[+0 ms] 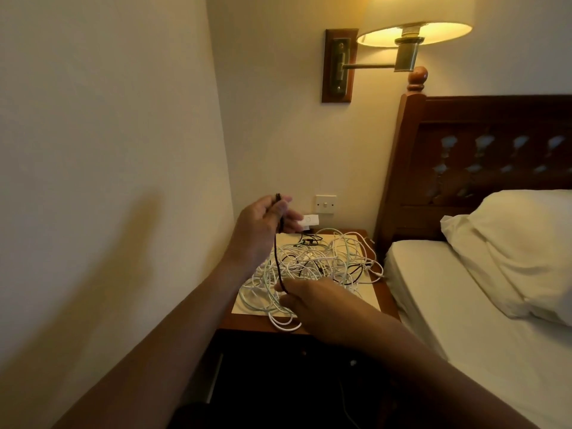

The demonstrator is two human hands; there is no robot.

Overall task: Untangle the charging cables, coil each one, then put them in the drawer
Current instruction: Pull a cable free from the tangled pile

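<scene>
Left hand (pixel 266 218) pinches the dark cable (pixel 277 258) end, raised at 11 o'clock of the tangle (pixel 325 261); right hand (pixel 312 300), at 6 o'clock, apparently pinches it lower, tensioning it for drawing free; the tangle rests on the nightstand (pixel 244 322).

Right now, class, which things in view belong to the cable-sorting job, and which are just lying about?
Job: dark cable, pinched by left hand and right hand; white cable tangle; nightstand.
Lying about: wall lamp; light switch; pillow; headboard.

white cables (pixel 312 261), some black mixed in, loosely tangled across nightstand (pixel 244 324) top; one dark cable (pixel 276 246) stretched taut, rising above its left side.
</scene>
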